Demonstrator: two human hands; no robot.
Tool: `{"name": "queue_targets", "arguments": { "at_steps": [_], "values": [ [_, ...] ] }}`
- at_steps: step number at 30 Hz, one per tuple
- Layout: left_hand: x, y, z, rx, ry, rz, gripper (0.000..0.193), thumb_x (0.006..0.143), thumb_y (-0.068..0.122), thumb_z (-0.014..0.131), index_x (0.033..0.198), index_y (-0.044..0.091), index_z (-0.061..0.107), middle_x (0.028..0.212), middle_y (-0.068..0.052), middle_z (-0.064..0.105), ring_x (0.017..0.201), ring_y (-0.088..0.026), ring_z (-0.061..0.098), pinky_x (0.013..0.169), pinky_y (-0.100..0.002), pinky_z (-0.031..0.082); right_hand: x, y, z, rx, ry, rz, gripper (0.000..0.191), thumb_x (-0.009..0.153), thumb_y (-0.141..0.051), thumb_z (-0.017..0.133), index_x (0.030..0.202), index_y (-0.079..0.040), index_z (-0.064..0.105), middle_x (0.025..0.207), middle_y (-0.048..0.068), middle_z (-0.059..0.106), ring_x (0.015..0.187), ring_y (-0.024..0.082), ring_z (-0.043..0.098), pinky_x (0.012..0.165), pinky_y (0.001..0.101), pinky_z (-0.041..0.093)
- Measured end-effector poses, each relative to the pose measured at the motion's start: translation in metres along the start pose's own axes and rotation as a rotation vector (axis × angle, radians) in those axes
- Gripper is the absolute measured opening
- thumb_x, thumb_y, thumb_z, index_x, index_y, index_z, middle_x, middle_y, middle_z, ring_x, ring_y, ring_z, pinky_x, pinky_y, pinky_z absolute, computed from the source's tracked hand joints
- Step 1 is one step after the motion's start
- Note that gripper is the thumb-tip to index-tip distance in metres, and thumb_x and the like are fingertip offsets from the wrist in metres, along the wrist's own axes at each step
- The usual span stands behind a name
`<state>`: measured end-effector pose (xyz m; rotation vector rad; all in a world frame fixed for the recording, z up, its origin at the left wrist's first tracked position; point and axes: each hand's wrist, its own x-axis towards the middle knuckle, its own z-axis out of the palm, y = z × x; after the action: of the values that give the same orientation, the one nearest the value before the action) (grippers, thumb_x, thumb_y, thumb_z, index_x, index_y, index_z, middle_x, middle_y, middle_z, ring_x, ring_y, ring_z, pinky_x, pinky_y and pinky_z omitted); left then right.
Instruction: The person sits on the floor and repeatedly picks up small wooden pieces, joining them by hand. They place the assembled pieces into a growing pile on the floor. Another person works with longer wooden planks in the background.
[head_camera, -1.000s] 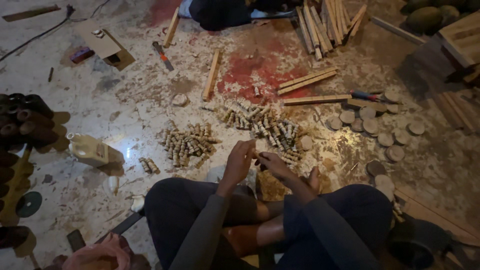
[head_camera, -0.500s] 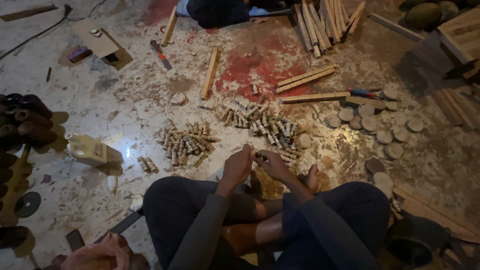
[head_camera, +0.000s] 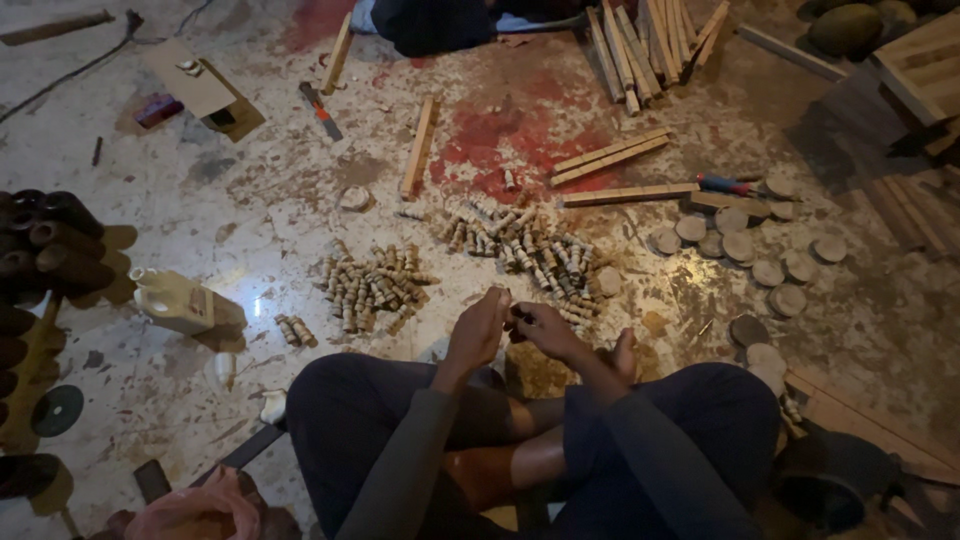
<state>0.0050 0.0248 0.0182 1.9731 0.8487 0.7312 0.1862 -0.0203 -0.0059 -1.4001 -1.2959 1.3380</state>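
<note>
- The floor (head_camera: 200, 220) is pale stone, dusty and littered with chips, with a red stain in the upper middle.
- The person sits cross-legged on it; dark trousers and bare feet fill the lower middle of the view.
- A bundle of long wooden sticks (head_camera: 650, 40) lies at the top, just right of centre.
- Three loose slats (head_camera: 615, 155) lie below that bundle, on and beside the red stain.
- A group of round wooden discs (head_camera: 745, 250) lies to the right, near the slats.
- A row of dark cylinders (head_camera: 45, 255) lies along the left edge.
- A pale plastic bottle (head_camera: 180, 302) lies on its side to the left of the knees.
- Two heaps of small turned wooden pegs lie ahead of the hands: the left heap (head_camera: 375, 288) and the right heap (head_camera: 525, 248), which lies closest to the hands.
- The left hand (head_camera: 478, 328) is raised over the lap, fingers curled closed, thumb up.
- The right hand (head_camera: 545, 328) meets it, fingertips pinched together against the left hand.
- A small peg (head_camera: 512, 313) appears to sit between the two hands, above the crossed legs; it is too small and dim to confirm which fingers hold it.
</note>
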Motion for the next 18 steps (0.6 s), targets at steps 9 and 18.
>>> {"name": "queue_targets", "arguments": {
  "at_steps": [9, 18],
  "values": [
    [0.004, -0.010, 0.010, 0.078, 0.060, -0.058, 0.035, 0.111, 0.037, 0.037, 0.115, 0.009, 0.057, 0.078, -0.018, 0.061, 0.068, -0.040, 0.058, 0.062, -0.051, 0.044, -0.009, -0.008, 0.007, -0.423, 0.232, -0.254, 0.024, 0.098, -0.020, 0.065, 0.109, 0.000, 0.072, 0.095, 0.014, 0.072, 0.087, 0.022, 0.071, 0.078, 0.0364, 0.057],
    [0.003, 0.006, 0.004, 0.105, 0.075, -0.058, 0.030, 0.112, 0.034, 0.039, 0.114, 0.009, 0.054, 0.084, -0.020, 0.065, 0.074, -0.043, 0.062, 0.065, -0.052, 0.047, 0.000, 0.006, 0.001, 0.043, -0.041, -0.040, 0.026, 0.103, -0.023, 0.059, 0.110, 0.000, 0.069, 0.097, 0.009, 0.074, 0.089, 0.019, 0.073, 0.081, 0.0342, 0.061]
  ]
}}
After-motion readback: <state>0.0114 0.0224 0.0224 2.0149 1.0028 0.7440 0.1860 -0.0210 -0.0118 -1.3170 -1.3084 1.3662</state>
